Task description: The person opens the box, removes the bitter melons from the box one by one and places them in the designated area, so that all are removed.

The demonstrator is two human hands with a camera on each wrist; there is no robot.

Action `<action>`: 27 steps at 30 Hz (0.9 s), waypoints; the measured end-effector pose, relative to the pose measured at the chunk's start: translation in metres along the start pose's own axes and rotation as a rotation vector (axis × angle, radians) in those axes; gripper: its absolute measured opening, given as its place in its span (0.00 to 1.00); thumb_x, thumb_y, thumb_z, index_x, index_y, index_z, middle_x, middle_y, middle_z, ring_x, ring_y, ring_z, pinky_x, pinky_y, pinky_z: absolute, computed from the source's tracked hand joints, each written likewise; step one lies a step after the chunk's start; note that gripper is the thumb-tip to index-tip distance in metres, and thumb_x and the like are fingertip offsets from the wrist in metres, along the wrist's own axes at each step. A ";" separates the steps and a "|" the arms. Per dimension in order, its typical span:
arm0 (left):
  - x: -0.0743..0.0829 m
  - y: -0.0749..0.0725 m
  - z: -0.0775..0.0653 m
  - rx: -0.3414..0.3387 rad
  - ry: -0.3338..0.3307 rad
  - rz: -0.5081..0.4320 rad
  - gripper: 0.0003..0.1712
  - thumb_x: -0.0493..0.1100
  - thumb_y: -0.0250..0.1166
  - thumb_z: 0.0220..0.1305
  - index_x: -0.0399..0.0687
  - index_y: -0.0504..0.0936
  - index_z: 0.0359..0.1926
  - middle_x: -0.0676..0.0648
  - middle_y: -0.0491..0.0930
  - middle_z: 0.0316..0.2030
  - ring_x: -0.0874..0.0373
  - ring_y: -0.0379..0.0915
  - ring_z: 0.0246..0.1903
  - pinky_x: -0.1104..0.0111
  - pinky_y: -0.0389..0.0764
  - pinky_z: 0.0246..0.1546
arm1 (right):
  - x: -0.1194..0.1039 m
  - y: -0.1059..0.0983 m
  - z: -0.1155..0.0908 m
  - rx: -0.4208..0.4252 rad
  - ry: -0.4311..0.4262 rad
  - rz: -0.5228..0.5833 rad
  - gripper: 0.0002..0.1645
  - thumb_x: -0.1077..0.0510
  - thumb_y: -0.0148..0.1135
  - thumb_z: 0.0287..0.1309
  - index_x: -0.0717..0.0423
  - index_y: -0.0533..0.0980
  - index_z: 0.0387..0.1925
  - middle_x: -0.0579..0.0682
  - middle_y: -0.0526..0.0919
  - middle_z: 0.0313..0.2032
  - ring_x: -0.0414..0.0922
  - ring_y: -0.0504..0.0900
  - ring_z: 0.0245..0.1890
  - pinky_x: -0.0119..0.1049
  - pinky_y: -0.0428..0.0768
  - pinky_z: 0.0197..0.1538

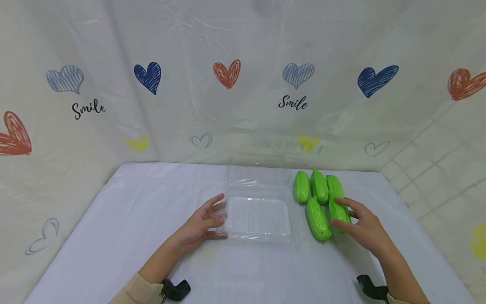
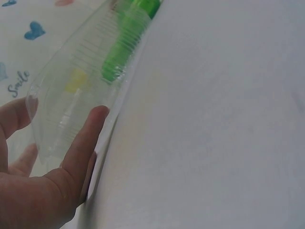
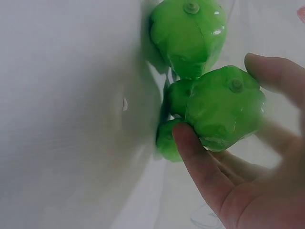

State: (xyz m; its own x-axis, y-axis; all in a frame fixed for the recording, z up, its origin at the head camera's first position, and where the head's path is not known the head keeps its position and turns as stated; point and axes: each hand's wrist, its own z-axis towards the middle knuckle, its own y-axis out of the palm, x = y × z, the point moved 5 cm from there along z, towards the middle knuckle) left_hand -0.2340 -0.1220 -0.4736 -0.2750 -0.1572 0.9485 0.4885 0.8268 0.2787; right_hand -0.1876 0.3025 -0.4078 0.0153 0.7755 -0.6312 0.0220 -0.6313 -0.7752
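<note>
A clear plastic box [image 1: 258, 217] with its lid [image 1: 258, 175] folded back lies mid-table. My left hand [image 1: 203, 221] holds its left edge, fingers spread; in the left wrist view the thumb [image 2: 86, 143] lies against the outside of the plastic. At the right, my right hand [image 1: 362, 226] grips a ridged green cucumber [image 3: 224, 107] between thumb and fingers. Beside it lie more such cucumbers: one at the front [image 1: 318, 219], one at the back left [image 1: 301, 187] and one in the back middle [image 1: 319, 185]. Another [image 1: 335, 185] lies behind the gripped one.
A white cloth [image 1: 152, 202] covers the table. Behind it hangs a pale curtain [image 1: 250, 118] printed with hearts and "Smile". Black wrist mounts [image 1: 176, 290] show at the front by both forearms.
</note>
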 end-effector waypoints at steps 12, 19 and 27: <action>0.001 0.000 -0.001 -0.003 0.002 0.000 0.44 0.33 0.58 0.71 0.61 0.48 0.79 0.43 0.44 0.78 0.36 0.47 0.74 0.47 0.82 0.53 | 0.003 0.004 -0.004 0.013 -0.033 -0.001 0.46 0.43 0.69 0.60 0.55 0.63 0.73 0.68 0.59 0.72 0.75 0.67 0.62 0.63 0.81 0.50; 0.001 -0.001 -0.001 -0.010 0.004 -0.006 0.44 0.34 0.59 0.71 0.62 0.49 0.79 0.44 0.44 0.78 0.37 0.46 0.75 0.46 0.82 0.53 | 0.004 0.006 -0.006 0.013 -0.042 -0.011 0.45 0.44 0.69 0.59 0.55 0.63 0.72 0.70 0.58 0.72 0.76 0.69 0.60 0.61 0.82 0.48; 0.001 0.000 -0.001 -0.018 0.002 -0.002 0.44 0.34 0.58 0.71 0.61 0.48 0.79 0.44 0.43 0.79 0.37 0.47 0.75 0.46 0.82 0.53 | 0.009 0.009 -0.009 -0.013 0.000 -0.009 0.48 0.42 0.69 0.58 0.53 0.61 0.73 0.71 0.57 0.72 0.76 0.68 0.61 0.59 0.84 0.46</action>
State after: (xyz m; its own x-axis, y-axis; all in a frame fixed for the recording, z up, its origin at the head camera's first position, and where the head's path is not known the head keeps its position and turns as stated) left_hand -0.2331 -0.1223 -0.4726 -0.2745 -0.1596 0.9482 0.5028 0.8167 0.2831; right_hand -0.1784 0.3039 -0.4199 0.0147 0.7811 -0.6242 0.0349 -0.6243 -0.7804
